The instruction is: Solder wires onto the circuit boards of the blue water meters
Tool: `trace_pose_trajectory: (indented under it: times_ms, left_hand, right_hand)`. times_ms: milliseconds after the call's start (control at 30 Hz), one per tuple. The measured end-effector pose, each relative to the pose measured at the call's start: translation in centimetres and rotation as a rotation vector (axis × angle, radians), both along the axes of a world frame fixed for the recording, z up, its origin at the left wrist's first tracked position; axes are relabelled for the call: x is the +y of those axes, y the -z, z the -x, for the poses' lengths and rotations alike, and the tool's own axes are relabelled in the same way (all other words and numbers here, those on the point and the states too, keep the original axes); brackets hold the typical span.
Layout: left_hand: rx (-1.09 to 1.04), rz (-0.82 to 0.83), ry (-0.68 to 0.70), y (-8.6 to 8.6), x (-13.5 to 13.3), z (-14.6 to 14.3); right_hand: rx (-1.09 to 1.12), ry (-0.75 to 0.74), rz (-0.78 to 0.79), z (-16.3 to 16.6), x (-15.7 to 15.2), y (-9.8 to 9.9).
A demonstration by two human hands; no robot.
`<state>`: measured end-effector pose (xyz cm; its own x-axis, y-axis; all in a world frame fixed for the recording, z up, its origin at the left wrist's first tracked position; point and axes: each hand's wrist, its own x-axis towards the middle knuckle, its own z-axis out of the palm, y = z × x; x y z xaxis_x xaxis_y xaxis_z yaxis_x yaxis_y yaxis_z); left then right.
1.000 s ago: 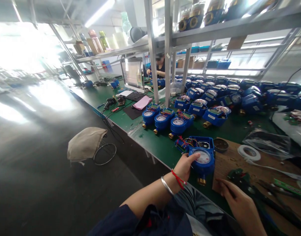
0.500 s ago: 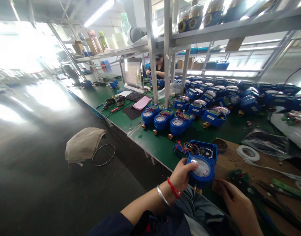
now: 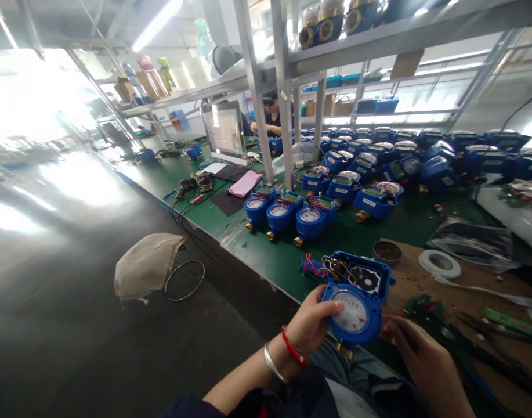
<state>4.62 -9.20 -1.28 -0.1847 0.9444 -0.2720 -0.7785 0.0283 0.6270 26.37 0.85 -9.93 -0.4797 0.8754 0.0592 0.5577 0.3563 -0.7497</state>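
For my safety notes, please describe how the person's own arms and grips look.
The left grip and right grip are ungloved. The left arm wears a red cord bracelet and a silver bangle; its sleeve is dark navy. No right sleeve shows.

We've got our left forearm (image 3: 243, 377) angling up and rightward from the bottom edge, left hand (image 3: 311, 319) closed in a grip, thumb (image 3: 332, 307) stretched across the top, other fingers mostly hidden; our right hand (image 3: 424, 354) sits apart at lower right, fingers bent and pointing left, tips too blurred to read
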Motion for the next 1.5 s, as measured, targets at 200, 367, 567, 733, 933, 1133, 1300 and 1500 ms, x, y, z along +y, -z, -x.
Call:
trace_pose_trajectory:
  times_ms: [200,367,567,733,933,1133,1300,1500]
  left_hand:
    - [0.066,0.043,0.003,-0.1,0.0,-0.2]
    - [0.115,0.079,0.029,-0.5,0.3,-0.4]
    - [0.167,0.145,-0.014,-0.3,1.0,-1.0]
    - [0.241,0.164,-0.083,-0.1,1.6,-2.0]
    - [0.323,0.129,-0.069,0.2,1.4,-2.1]
    - [0.606,-0.023,0.056,-1.3,1.8,-1.1]
    - [1.077,-0.206,0.060,-2.1,1.2,-1.3]
    - [1.750,-0.106,-0.224,5.5,1.5,3.7]
  right_hand:
    - [0.058,-0.007,0.004,0.5,-0.1,-0.6]
    - [0.088,-0.028,0.092,0.5,-0.1,-2.1]
    - [0.180,-0.036,0.303,1.6,-0.9,-8.5]
    - [0.371,0.069,0.574,4.8,-1.0,-10.1]
    - [0.695,0.029,0.977,6.4,-0.4,-9.6]
    - [0.772,0.183,1.021,5.7,1.8,-10.7]
    - [0.898,0.275,0.873,4.5,7.4,-12.9]
    - [1.180,0.564,0.678,2.5,18.0,-13.6]
